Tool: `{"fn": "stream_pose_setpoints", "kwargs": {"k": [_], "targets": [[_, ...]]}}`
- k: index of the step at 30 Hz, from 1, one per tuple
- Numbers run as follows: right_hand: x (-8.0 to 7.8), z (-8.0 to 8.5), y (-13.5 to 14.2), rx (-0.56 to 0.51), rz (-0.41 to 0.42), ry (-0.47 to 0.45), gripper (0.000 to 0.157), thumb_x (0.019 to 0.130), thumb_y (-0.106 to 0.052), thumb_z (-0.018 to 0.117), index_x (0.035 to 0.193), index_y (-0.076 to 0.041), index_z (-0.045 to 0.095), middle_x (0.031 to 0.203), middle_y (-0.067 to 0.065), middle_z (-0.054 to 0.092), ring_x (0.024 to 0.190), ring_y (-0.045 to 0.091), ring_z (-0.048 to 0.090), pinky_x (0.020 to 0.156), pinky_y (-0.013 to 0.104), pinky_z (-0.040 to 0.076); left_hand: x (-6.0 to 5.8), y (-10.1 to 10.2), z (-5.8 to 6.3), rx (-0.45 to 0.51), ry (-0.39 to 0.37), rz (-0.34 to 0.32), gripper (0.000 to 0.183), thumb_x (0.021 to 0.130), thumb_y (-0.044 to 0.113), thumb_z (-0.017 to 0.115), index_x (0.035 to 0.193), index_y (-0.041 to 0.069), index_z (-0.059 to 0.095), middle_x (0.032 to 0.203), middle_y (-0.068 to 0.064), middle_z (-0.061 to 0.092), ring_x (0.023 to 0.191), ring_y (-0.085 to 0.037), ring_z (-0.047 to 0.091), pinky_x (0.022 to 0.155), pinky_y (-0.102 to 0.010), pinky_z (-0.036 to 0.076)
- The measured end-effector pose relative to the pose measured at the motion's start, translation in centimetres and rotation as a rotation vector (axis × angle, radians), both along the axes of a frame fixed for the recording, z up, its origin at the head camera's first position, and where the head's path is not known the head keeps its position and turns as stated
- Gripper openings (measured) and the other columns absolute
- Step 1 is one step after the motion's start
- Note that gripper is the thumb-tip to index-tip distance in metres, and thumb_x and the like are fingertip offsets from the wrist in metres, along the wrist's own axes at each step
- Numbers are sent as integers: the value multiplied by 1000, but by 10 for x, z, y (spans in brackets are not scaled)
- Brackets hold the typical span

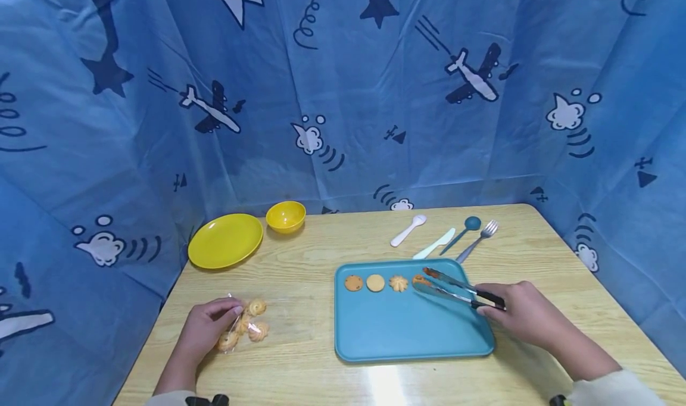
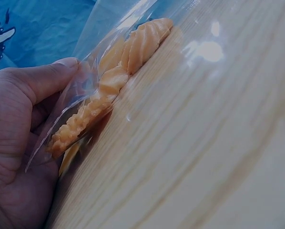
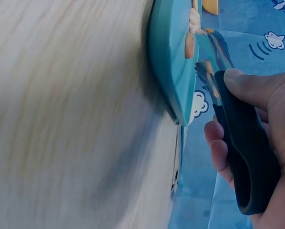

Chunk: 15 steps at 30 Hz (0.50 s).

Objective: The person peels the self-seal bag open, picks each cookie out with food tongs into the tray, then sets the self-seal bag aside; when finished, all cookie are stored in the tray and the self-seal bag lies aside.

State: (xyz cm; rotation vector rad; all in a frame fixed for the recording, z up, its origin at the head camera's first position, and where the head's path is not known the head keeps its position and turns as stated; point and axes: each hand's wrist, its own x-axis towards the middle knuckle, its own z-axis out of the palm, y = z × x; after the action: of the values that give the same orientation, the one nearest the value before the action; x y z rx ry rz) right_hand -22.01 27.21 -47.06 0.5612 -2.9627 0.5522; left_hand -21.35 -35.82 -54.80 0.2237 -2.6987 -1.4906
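My left hand [image 1: 202, 328] pinches the edge of a clear plastic bag [image 2: 87, 52] between thumb and fingers. Inside the bag are several piped butter cookies [image 1: 258, 331], lying over the table. My right hand [image 1: 527, 315] grips metal tongs [image 1: 455, 296] by their black handles [image 3: 247, 143]. The spread tips of the tongs reach over the blue tray [image 1: 407, 334], one on each side of a round cookie [image 1: 419, 280] that they partly cover. To its left, in a row, lie a flower-shaped cookie [image 1: 399, 283], a plain round cookie [image 1: 375, 283] and a speckled one [image 1: 354, 283].
A yellow plate [image 1: 225, 241] and a yellow bowl [image 1: 286, 216] stand at the back left. Behind the tray lie a white spoon [image 1: 408, 230], a pale green knife [image 1: 435, 243], a dark teal spoon [image 1: 471, 223] and a grey fork [image 1: 479, 241]. A blue printed curtain surrounds the table.
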Motion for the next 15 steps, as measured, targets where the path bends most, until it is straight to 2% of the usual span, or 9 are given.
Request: {"fn": "stream_pose_setpoints", "kwargs": {"k": [5,7,10,12,15], "targets": [[-2,8,-21,-41,50,-33,44,90,-31,79,129,-10,71,70,-13,60,56,1,44,49,21,39,1,2,1,6,8,-2,33,94,37,75,116,13,78,126,-8,73,138,-31,54,120,-51,36],[-2,12,-38,-64,96,-52,43,92,-32,77,130,-12,70,73,-13,62,56,0,46,49,20,41,2,2,2,13,15,-2,33,94,37,75,116,12,78,125,-8,73,137,-31,54,120,-51,37],[-4,13,-67,-83,193,-48,41,93,-33,76,130,-15,70,87,-8,73,61,-2,51,53,20,45,3,2,2,14,24,1,33,93,38,75,115,13,78,124,-7,74,136,-28,55,120,-49,38],[-4,12,-89,-77,254,-35,40,94,-34,75,130,-17,70,94,-6,75,61,-4,51,55,19,44,3,2,2,16,27,1,33,93,39,75,114,13,78,123,-5,74,134,-23,57,119,-47,39],[-5,9,-120,-51,330,-26,38,96,-33,73,131,-18,70,78,-9,72,52,-4,43,52,19,40,3,1,2,20,30,-2,33,93,40,74,114,15,79,122,-3,74,125,-8,59,118,-45,41]]}}
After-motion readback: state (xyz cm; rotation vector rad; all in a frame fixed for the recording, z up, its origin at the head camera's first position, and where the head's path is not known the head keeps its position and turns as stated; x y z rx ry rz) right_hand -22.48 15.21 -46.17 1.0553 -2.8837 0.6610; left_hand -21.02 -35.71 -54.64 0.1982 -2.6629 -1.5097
